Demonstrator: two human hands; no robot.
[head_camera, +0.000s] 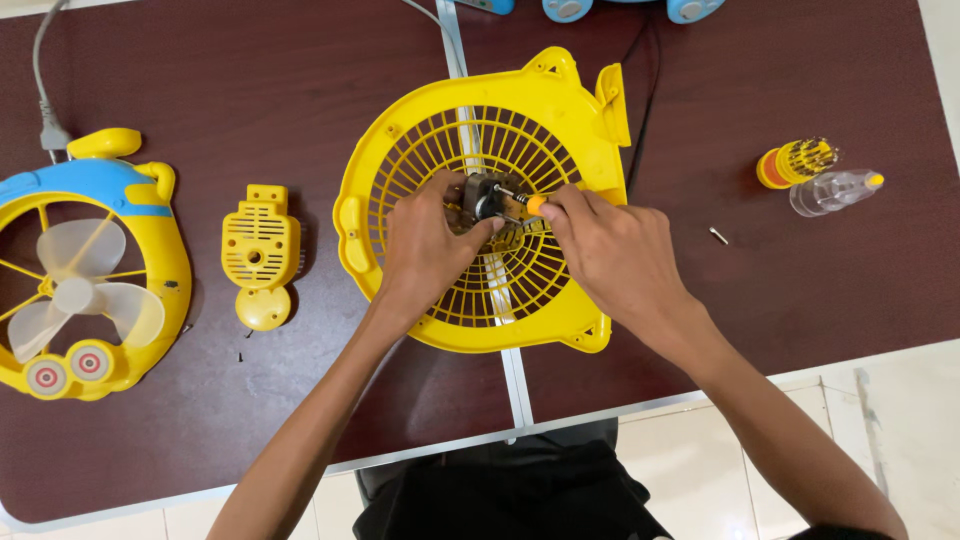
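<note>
Fingers of the left hand curl in over the small grey metal motor at the hub of the yellow fan grille, their tips pressed on its left and lower sides so the motor sits just past the fingertips, toward the top of the grille; how tightly they clamp it cannot be told. Far left of the grille lies the front half of the fan, yellow and blue with pale translucent blades, a grey cable running off its top. Between that half and the grille rests a small yellow slotted cover, well apart from both hands, with tiny dark screws on the table below it. The grille itself lies flat across the seam where two dark brown table tops meet. Just right of the motor, the right hand is closed around a screwdriver with an orange collar; thumb and forefinger pinch it and its metal shaft points left, its tip touching the motor. Right of the grille, well clear of it, a single loose screw lies on the table, and beyond that a yellow holder of screwdriver bits beside a clear plastic handle.
</note>
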